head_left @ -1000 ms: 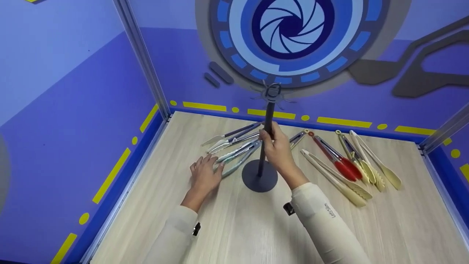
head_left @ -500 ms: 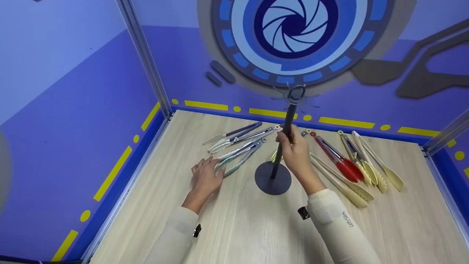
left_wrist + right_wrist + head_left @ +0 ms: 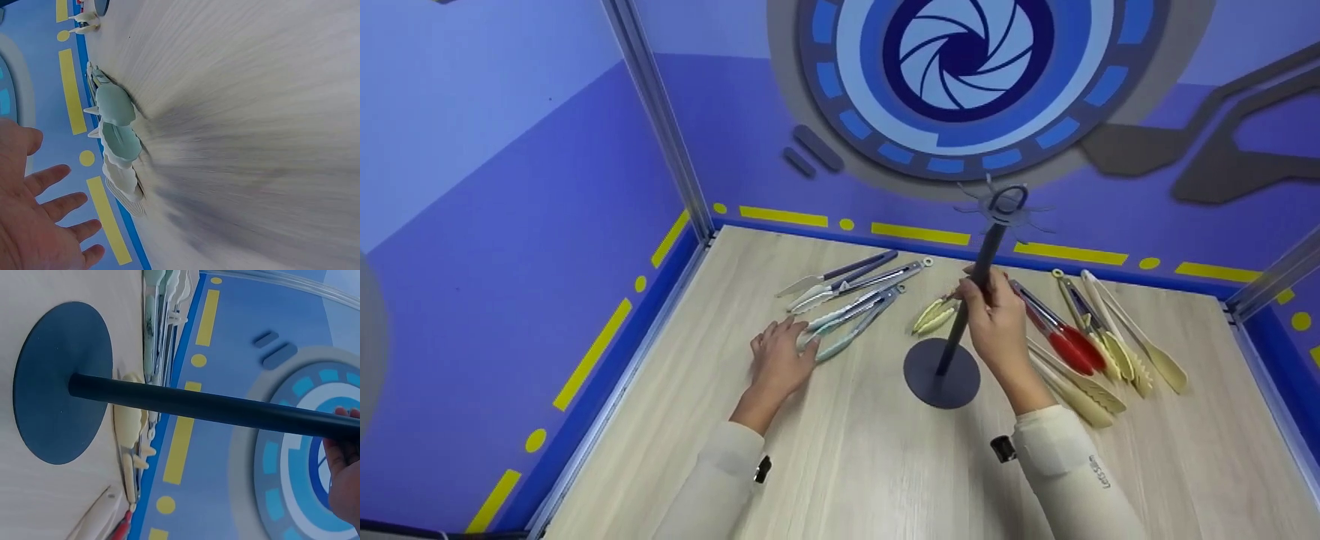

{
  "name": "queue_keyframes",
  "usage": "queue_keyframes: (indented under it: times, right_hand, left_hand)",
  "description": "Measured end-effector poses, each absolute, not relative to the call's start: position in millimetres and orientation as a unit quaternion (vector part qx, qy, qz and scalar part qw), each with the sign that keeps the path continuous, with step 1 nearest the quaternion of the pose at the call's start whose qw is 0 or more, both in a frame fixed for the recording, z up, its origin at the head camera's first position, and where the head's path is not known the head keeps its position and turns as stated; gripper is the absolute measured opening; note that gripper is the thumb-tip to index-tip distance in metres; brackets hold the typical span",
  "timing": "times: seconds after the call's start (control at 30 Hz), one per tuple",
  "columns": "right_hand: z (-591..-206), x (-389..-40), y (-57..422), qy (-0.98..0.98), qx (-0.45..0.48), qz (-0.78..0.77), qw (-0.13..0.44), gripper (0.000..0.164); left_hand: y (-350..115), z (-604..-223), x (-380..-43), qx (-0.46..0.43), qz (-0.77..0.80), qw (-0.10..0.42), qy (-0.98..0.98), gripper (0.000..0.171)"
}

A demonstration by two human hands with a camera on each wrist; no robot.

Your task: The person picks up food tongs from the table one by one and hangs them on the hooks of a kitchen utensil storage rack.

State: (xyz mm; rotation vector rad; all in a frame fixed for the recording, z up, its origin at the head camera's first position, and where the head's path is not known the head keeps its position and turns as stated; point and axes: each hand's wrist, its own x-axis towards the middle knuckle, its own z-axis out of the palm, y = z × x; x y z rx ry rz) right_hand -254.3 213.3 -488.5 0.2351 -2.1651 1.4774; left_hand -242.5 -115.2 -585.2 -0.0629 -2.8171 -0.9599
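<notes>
In the head view, the right hand (image 3: 997, 319) is clamped around a dark stand (image 3: 960, 326) that slants towards 1 o'clock. At the stand's 9 o'clock, the left hand (image 3: 784, 356) has its fingers apart, with teal tongs (image 3: 849, 340) just beside it at 2 o'clock. On the worktop (image 3: 847, 465), yellow tongs (image 3: 936, 321) lie at 12 o'clock from the stand's base (image 3: 942, 386), cream tongs (image 3: 1091, 411) at 3.

I look onto a pale wood-grain table (image 3: 847, 472) between blue-violet walls (image 3: 532, 225) bearing yellow dashes (image 3: 784, 217), a round shutter-like emblem (image 3: 962, 52) and a metal corner post (image 3: 656, 112).
</notes>
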Motion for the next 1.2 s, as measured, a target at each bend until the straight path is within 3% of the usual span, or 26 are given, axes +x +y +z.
queue_keyframes:
  times: [0.47, 0.7, 0.97, 1.2]
  right_hand:
    - [-462, -228, 210, -0.800, 0.050, 0.548, 0.237, 0.019]
    - [-486, -246, 220, -0.803, 0.050, 0.536, 0.257, 0.022]
    - [-488, -242, 234, -0.799, 0.059, 0.565, 0.196, 0.032]
    - [-478, -246, 251, -0.721, 0.095, 0.630, 0.272, 0.034]
  left_hand:
    - [-114, -587, -241, -0.010, -0.311, 0.063, -0.948, 0.045]
    - [-114, -586, -239, -0.014, -0.322, 0.069, -0.944, 0.045]
    - [-112, -589, -238, -0.020, -0.330, 0.065, -0.942, 0.044]
    - [-107, -591, -240, -0.031, -0.331, 0.067, -0.941, 0.043]
